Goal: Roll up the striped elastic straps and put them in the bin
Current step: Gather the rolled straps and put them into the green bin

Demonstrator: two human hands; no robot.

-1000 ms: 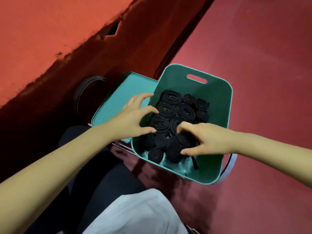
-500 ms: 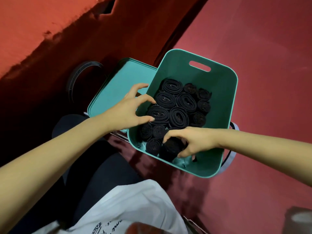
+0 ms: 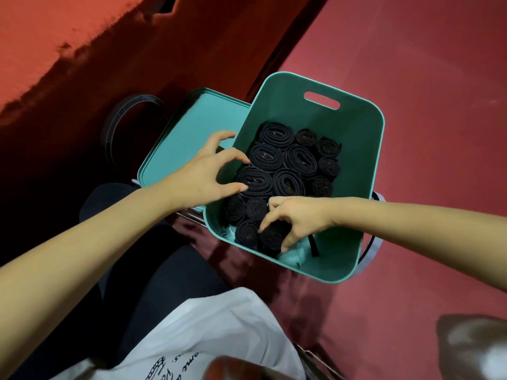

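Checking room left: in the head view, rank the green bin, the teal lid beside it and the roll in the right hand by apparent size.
1. green bin.
2. teal lid, partly hidden by the bin and the left hand.
3. roll the right hand pinches, smallest by far.

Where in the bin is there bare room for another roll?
Free in the bin: the far end between the rolls and the handle slot, and a strip along its right wall down to the loose strap. Crowded: the left and middle, rolls packed tight, with the left hand there and the right hand gripping a roll near the front.
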